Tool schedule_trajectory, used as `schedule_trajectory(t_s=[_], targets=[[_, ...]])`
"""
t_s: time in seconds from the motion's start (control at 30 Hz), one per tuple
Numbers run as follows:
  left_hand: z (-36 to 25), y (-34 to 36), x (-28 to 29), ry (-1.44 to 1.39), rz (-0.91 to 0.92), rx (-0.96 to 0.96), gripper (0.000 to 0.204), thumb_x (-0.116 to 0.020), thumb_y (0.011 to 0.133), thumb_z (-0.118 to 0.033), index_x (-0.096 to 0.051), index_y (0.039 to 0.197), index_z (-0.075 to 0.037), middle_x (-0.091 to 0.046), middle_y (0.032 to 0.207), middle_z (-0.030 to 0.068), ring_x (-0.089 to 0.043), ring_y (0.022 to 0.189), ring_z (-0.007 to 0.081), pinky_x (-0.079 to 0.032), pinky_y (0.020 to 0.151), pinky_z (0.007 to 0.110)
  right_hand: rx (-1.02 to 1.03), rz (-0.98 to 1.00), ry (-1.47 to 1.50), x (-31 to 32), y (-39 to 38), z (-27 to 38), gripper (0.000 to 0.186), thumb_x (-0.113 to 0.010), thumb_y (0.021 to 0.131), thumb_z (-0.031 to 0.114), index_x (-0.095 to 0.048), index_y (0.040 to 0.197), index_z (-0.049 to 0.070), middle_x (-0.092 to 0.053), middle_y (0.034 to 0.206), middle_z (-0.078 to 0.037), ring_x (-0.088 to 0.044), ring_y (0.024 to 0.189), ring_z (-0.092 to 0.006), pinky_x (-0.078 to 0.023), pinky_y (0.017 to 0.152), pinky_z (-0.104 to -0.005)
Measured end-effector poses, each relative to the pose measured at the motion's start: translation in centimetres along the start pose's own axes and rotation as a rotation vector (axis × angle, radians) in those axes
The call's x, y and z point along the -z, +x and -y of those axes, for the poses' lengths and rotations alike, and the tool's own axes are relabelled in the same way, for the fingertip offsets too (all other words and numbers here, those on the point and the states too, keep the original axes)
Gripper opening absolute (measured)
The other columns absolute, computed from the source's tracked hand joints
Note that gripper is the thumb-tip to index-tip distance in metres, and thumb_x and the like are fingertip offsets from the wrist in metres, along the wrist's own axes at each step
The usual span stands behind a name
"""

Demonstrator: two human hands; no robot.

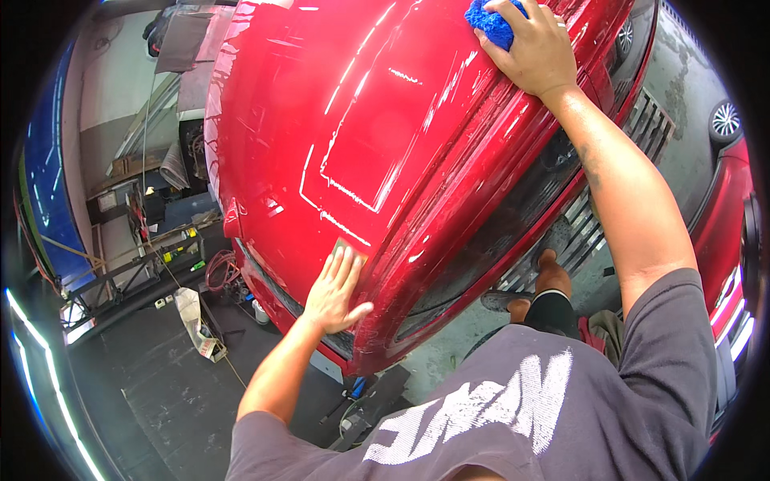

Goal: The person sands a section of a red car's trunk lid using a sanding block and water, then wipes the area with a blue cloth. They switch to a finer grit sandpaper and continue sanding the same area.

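A glossy red car body panel (265, 120), wet in streaks, fills the middle of the view. My left hand (335, 293) lies flat on it near its lower edge. Its fingers press a small flat tan-green pad (350, 249), perhaps sandpaper, against the paint, with the thumb spread to the side. Farther up on the right, my right hand (533, 52) grips a crumpled blue cloth (491, 24) on the same panel. Part of the cloth is hidden under the fingers.
Dark side glass (481, 240) runs below the panel's right edge. A metal floor grate (577, 232) lies by my feet. Another red car (726, 200) stands at right. On the left are a cluttered workbench (188, 216), red coiled cable (224, 268) and a blue panel (48, 176).
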State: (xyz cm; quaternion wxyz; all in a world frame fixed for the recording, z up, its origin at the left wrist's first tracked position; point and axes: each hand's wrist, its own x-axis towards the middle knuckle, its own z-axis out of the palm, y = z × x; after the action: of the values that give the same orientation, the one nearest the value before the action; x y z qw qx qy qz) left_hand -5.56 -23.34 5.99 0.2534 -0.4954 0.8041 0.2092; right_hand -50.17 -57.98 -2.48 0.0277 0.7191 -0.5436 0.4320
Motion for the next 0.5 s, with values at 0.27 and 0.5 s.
schedule_trajectory(t_s=[0.27,0.5], targets=[[-6.1,33.7,12.0,0.052,-0.794,-0.345,0.103,-0.054,0.113,-0.073,-0.037,0.183,0.0,-0.035,0.19,0.0295,-0.024,0.18,0.0449,-0.018,0.147,0.057,0.1,-0.034,0.066,-0.5,-0.4,-0.8,0.043,-0.088,0.093,0.028,-0.074,0.13,0.011,-0.073,0.126,-0.017,-0.07,0.121,-0.0435,-0.056,0.108,-0.056],[-1.8,-3.0,-5.8,0.001,-0.034,0.146,0.112,-0.058,0.111,-0.076,-0.029,0.186,0.002,-0.027,0.192,0.0315,-0.019,0.182,0.0466,-0.011,0.149,0.06,0.022,0.003,0.014,0.3,-0.2,1.4,0.041,-0.087,0.095,0.027,-0.074,0.13,0.01,-0.072,0.126,-0.017,-0.068,0.126,-0.0432,-0.054,0.113,-0.0557]])
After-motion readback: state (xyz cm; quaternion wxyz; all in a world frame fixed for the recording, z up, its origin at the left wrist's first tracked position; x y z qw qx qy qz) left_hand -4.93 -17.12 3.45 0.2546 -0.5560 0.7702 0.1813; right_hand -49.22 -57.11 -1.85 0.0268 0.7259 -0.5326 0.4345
